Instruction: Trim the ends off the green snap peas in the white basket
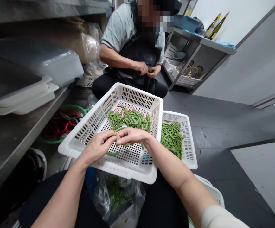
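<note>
My left hand (99, 146) and my right hand (132, 135) meet fingertip to fingertip over a white perforated basket (87, 129) on my lap. Both are pinched on one green pea pod (113, 136) held between them. A heap of pea pods (129, 119) lies in the far half of that basket, and one loose pod (113, 154) lies just under my left hand. A second, lower white basket (189, 139) to the right holds more pea pods (172, 136).
A person in a grey shirt and dark apron (137, 47) sits opposite, both hands on a pod. A plastic bag with green scraps (116, 193) hangs between my knees. A steel shelf with white trays (21, 95) stands left, a rack with bottles (199, 41) at back right.
</note>
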A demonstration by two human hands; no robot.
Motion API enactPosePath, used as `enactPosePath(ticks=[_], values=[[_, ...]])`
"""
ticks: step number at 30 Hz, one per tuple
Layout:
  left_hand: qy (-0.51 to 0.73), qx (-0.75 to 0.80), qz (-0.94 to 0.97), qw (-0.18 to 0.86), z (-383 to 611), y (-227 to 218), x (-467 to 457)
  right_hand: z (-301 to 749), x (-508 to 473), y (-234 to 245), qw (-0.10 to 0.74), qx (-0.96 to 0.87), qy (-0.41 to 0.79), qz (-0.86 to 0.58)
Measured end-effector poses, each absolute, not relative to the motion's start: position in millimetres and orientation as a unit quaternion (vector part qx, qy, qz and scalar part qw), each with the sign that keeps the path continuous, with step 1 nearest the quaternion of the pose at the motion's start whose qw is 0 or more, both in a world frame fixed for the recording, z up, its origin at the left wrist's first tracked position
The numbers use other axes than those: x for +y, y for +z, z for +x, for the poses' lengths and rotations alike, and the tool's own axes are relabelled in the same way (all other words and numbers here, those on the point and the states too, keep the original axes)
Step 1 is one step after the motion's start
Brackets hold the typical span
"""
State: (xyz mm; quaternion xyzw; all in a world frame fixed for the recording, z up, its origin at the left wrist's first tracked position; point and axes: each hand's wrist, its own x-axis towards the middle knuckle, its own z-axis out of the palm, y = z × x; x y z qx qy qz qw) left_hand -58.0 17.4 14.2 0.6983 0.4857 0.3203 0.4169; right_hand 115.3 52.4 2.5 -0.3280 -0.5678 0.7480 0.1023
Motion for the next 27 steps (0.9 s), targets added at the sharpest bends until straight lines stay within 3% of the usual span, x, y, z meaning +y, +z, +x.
enactPosePath(ticks=[2,4,6,8,10,13,17,19,27], values=[[0.344,0.519,0.668,0.407,-58.8,10.1,18.5,110.4,52.7,-1.1,0.157,-0.567,0.732,-0.344],[0.385,0.544,0.604,0.438,-61.1,7.3,20.8,108.0,58.2,-5.7,0.284,-0.51,0.707,-0.4],[0.424,0.528,0.523,0.518,-65.1,7.1,23.5,108.4,67.8,-9.9,0.409,-0.415,0.666,-0.465],[0.46,0.475,0.452,0.598,-69.8,9.7,25.6,109.3,77.4,-13.5,0.45,-0.354,0.634,-0.519],[0.487,0.427,0.412,0.641,-73.9,13.7,26.3,106.6,82.4,-17.6,0.375,-0.408,0.61,-0.566],[0.506,0.404,0.372,0.665,-77.0,17.4,26.1,91.1,75.7,-29.7,0.16,-0.618,0.51,-0.576],[0.508,0.412,0.311,0.69,-78.8,15.2,26.7,58.6,50.3,-54.0,-0.111,-0.82,0.334,-0.452],[0.508,0.416,0.298,0.693,-80.6,13.8,27.6,46.1,40.7,-62.7,-0.203,-0.862,0.25,-0.392],[0.459,0.439,0.275,0.722,-80.4,13.9,27.5,71.7,66.7,-44.0,-0.19,-0.852,0.264,-0.41]])
